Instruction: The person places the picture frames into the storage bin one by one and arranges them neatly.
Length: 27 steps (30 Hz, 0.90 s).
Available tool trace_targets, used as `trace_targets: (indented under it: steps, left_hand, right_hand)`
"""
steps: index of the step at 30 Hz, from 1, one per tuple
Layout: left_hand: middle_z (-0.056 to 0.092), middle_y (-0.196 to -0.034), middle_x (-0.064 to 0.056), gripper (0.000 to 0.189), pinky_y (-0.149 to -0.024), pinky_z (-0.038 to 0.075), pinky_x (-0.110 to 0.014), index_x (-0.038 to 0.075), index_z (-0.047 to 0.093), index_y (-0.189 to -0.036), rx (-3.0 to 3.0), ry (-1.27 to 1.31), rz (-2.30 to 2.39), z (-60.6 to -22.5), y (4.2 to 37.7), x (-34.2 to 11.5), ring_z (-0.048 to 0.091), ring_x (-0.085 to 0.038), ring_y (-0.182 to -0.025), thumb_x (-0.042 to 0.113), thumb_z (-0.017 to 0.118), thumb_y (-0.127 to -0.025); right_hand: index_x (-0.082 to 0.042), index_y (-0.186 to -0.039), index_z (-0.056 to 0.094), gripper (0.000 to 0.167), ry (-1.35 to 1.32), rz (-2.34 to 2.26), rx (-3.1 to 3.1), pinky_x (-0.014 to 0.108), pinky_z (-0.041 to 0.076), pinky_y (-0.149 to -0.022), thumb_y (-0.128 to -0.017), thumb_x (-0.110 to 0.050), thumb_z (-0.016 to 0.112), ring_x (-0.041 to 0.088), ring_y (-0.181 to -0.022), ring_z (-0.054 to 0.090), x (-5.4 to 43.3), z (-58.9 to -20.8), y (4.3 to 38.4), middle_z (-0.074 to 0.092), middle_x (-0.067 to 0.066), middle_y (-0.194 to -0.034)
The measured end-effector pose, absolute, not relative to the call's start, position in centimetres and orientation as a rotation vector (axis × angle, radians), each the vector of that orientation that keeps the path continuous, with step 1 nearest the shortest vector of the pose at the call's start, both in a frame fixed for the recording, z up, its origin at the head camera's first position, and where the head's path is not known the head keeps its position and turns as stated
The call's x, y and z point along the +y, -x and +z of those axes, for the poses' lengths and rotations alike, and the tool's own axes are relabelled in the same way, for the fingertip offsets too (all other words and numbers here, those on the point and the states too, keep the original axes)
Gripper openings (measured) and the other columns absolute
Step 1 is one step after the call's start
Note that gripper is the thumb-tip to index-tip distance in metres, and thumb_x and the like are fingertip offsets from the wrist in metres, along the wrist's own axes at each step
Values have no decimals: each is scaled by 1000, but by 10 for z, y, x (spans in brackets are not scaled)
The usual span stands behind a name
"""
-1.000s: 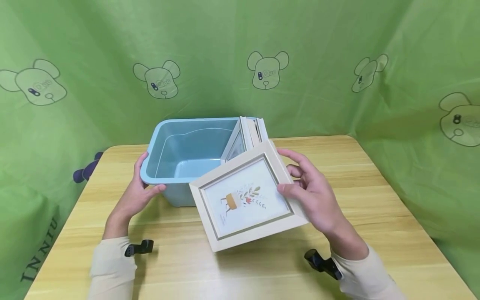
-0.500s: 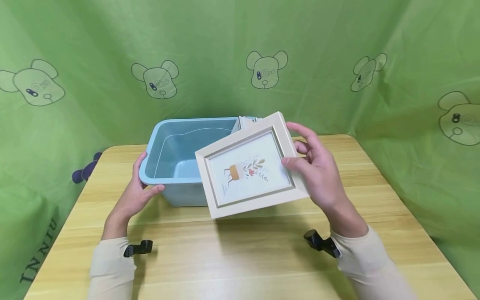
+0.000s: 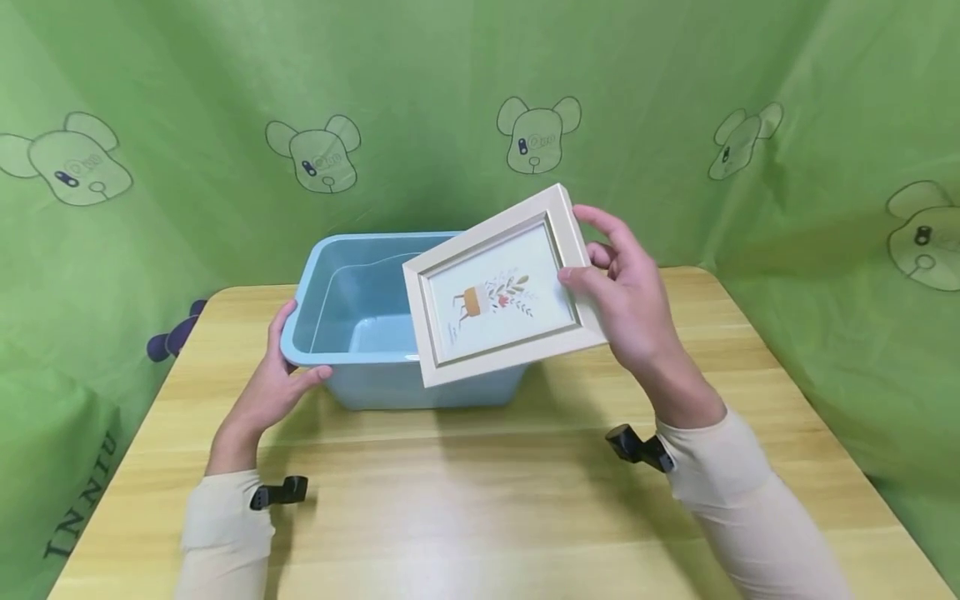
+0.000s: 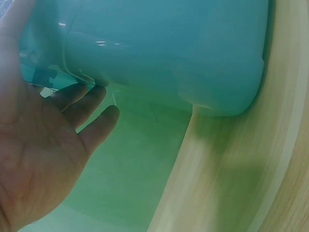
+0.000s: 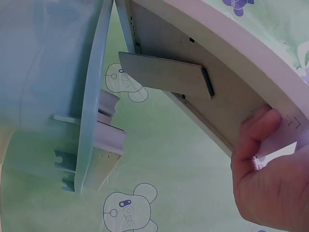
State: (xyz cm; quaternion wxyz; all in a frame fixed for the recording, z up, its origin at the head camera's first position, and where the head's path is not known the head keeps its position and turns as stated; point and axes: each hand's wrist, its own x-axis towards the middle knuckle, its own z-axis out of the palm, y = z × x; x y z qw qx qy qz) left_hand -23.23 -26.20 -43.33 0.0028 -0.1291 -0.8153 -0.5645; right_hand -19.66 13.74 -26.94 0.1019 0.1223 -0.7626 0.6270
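My right hand (image 3: 633,304) holds a cream picture frame (image 3: 491,302) by its right side, thumb on the front, fingers behind. Its picture shows a plant in an orange pot, turned sideways. The frame is tilted above the right part of a light blue plastic tub (image 3: 360,359) and hides that part in the head view. On the frame's back, a stand flap (image 5: 166,72) sticks out in the right wrist view. At the tub's near left corner, my left hand (image 3: 266,392) grips the rim, thumb at the front. Corners of other picture frames (image 5: 107,145) rise above the tub's rim.
The tub stands on a wood-grain table (image 3: 450,500) near its back edge. A green curtain (image 3: 427,67) printed with bear heads hangs behind and on both sides. A dark purple object (image 3: 176,335) shows beyond the table's left edge.
My right hand has lifted the picture frame up and away toward the tub's right side, so it now covers the frames in the tub. The left hand has stayed on the rim.
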Motion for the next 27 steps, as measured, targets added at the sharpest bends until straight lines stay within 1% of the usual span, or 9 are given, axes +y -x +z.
trace_targets:
  steps: [6,15,19,27]
  left_hand:
    - [19,-158,-17,104,-114,22,-63,35,-4,-153,-2557,405,-1783,-431,233,-261,28,-40,-140,9,70,-85]
    - [20,-158,-17,104,-114,22,-62,36,-4,-153,-2558,399,-1782,-431,233,-261,29,-39,-140,10,70,-85]
    - [21,-157,-18,103,-114,23,-62,35,-4,-153,-2557,399,-1776,-431,233,-261,30,-39,-139,9,70,-86]
    - [20,-157,-20,104,-113,23,-63,34,-5,-154,-2565,401,-1767,-431,232,-261,29,-42,-139,10,70,-86]
  right_hand:
    - [-16,-146,38,60,-343,1838,-2246,32,60,-63,-90,0,53,17,-77,67,135,-265,207,65,3,-93]
    - [-18,-145,39,60,-302,1827,-2223,31,60,-64,-90,-1,54,18,-77,67,130,-257,216,65,3,-89]
    - [-19,-144,40,60,-269,1811,-2223,31,60,-65,-89,-1,55,17,-77,67,125,-256,222,64,1,-86]
    - [-22,-145,38,64,-226,1730,-2319,33,61,-67,-88,-2,58,20,-79,68,119,-261,241,60,3,-88]
